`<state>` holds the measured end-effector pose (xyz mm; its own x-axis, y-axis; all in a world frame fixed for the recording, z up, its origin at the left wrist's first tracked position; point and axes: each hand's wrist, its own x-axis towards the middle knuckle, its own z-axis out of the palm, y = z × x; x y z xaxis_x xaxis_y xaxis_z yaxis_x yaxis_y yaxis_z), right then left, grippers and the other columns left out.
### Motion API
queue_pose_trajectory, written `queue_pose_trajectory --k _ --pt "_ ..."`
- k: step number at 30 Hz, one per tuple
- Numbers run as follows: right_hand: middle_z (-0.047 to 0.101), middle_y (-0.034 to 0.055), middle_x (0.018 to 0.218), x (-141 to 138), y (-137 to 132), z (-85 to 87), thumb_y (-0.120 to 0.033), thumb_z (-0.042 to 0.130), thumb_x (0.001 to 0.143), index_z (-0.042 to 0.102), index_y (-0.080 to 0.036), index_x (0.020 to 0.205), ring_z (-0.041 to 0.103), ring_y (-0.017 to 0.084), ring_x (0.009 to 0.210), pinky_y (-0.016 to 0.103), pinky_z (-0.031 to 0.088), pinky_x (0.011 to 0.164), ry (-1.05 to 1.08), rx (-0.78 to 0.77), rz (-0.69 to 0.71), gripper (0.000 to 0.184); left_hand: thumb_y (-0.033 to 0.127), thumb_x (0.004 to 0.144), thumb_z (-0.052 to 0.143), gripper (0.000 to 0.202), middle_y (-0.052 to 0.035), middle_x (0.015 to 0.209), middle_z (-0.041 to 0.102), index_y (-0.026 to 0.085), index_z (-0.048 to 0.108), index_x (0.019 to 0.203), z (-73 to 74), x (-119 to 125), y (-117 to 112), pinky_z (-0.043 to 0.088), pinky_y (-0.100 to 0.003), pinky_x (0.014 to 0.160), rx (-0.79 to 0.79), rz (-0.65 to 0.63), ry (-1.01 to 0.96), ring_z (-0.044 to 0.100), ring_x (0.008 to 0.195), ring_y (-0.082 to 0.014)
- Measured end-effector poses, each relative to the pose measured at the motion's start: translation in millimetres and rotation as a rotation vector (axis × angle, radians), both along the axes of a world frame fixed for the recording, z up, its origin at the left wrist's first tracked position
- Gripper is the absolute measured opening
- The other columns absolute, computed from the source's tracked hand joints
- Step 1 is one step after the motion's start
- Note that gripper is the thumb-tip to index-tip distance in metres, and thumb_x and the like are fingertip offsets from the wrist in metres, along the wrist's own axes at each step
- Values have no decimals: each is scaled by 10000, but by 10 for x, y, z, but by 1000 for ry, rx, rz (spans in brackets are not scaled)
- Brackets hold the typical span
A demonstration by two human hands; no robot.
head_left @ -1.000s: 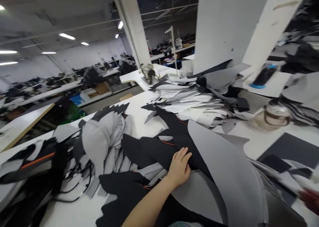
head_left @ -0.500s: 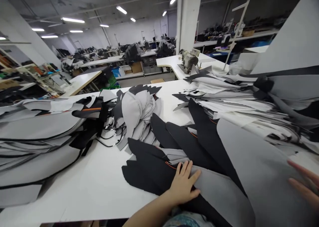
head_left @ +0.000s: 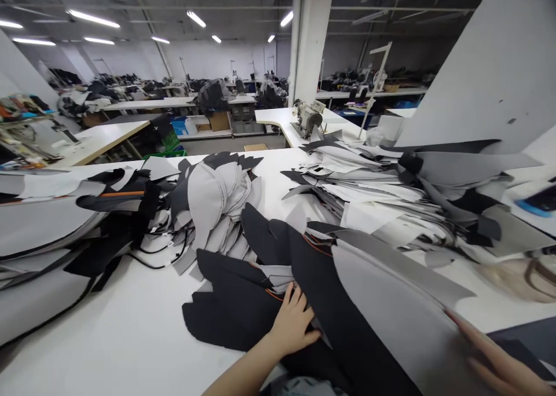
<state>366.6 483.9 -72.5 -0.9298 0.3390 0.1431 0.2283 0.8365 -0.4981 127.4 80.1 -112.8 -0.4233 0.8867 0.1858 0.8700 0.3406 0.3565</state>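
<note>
My left hand point(head_left: 293, 322) lies with its fingers spread on a pile of black fabric pieces point(head_left: 238, 315), beside a small stack of grey flaps with orange edging. At lower right, my right hand point(head_left: 499, 355) grips the edge of a large grey fabric panel point(head_left: 391, 297), somewhat blurred. A long black section point(head_left: 330, 286) with an orange line near its top runs along that panel's left side. The panel slants over the pile and partly covers it, close to my left fingertips. Another grey piece point(head_left: 403, 257) shows behind its upper edge.
Stacked grey panels with black edging point(head_left: 47, 228) fill the table's left side. A heap of curved grey pieces point(head_left: 212, 199) sits mid-table near black cords point(head_left: 160, 257). More layered cut pieces point(head_left: 373, 193) lie at right. A sewing machine point(head_left: 308, 118) stands on a table beyond.
My right hand has brought the large grey panel leftward over the pile, so it now covers more of the pieces near my left hand. The view has turned to the right.
</note>
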Motion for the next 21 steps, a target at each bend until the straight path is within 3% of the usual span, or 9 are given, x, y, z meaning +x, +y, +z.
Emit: queue_pose_trajectory --k 2,5,7,9,11,14,17,21 --pt "464 -37 1379 -67 -98 75 -515 510 806 338 -479 1388 440 250 1249 409 383 1018 -86 -61 54 608 536 839 561 644 -106 1450 341 250 398 1393 19 -20 -11 104 -584 1137 -15 -13 5 176 1384 -329" --pt "466 -15 1386 -272 -164 362 -536 487 832 463 -382 1356 421 251 1280 377 365 1055 -136 -40 43 547 475 833 586 612 -87 1449 349 271 409 1382 89 -19 -12 102 -574 1145 -46 4 -5 165 1392 -314" --pt "529 22 1326 -462 -88 513 -564 444 837 555 -335 1288 474 267 1237 366 428 1015 -83 -6 -33 518 374 814 608 643 -77 1476 309 294 368 1405 118 36 -10 117 -575 1143 -63 46 -24 134 1402 -314" --pt "578 60 1264 -689 53 552 -587 404 836 605 -286 1233 524 284 1182 372 488 949 -69 -4 -91 538 224 762 608 764 -92 1527 183 294 279 1448 83 142 -33 168 -584 1130 -74 121 -38 87 1407 -337" --pt "601 86 1227 -957 189 490 -596 382 831 622 -239 1206 552 292 1145 379 513 906 -109 -11 -79 571 106 685 575 882 -108 1548 17 276 214 1471 -44 276 -96 235 -588 1106 -67 200 -33 67 1401 -371" --pt "574 85 1267 -1413 301 299 -579 370 836 576 -223 1256 543 277 1158 371 512 886 -162 57 15 588 18 605 519 971 -82 1531 -137 297 189 1474 -373 448 -271 321 -576 1067 -29 338 12 125 1384 -404" --pt "579 109 1250 -1811 350 80 -543 359 814 533 -207 1292 561 307 1120 430 501 854 -173 212 39 609 -16 591 489 997 -52 1528 -147 321 179 1476 -730 520 -478 357 -525 1066 -10 483 46 168 1377 -395" --pt "658 202 903 -1973 421 -128 -530 388 714 624 -148 1097 634 407 845 514 489 664 -141 265 -9 590 -43 541 480 1055 -78 1518 -111 327 170 1479 -1044 531 -584 350 -530 1067 -109 569 38 167 1370 -396"
